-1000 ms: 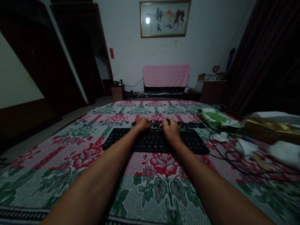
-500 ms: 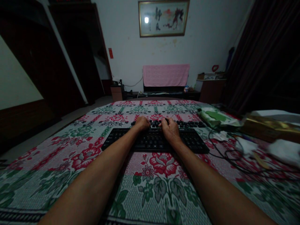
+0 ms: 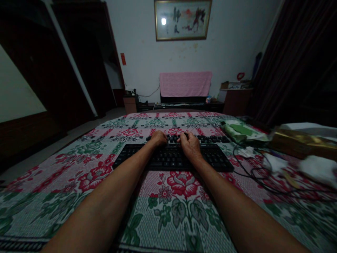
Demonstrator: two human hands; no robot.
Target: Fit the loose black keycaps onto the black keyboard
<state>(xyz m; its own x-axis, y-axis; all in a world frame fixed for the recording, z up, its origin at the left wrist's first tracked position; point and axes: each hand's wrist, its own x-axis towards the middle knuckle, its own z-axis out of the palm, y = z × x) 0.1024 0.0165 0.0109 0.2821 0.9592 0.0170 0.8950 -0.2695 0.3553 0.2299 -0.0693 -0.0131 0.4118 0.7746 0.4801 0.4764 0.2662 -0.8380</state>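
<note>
A black computer keyboard [image 3: 168, 159] lies on the flowered tablecloth, with both forearms reaching over it. Behind it runs a row of small black pieces [image 3: 212, 139] that look like loose keycaps. My left hand [image 3: 158, 138] is closed at the keyboard's back edge, fingers curled down beside that row; what they hold, if anything, is hidden. My right hand [image 3: 190, 144] is closed around a small tool with a dark end [image 3: 186, 135], and a thin line sticks out past the fingers. The tool's exact kind is too small to tell.
To the right lie a green-and-white tissue pack [image 3: 242, 130], crumpled white tissues [image 3: 275, 163], a gold box [image 3: 302, 142] and a looping black cable [image 3: 259, 179]. Across the room, a pink cloth [image 3: 185, 84] hangs over a dark stand.
The whole view has shifted slightly. My left hand has moved a little to the left; my right hand keeps nearly the same place and grip.
</note>
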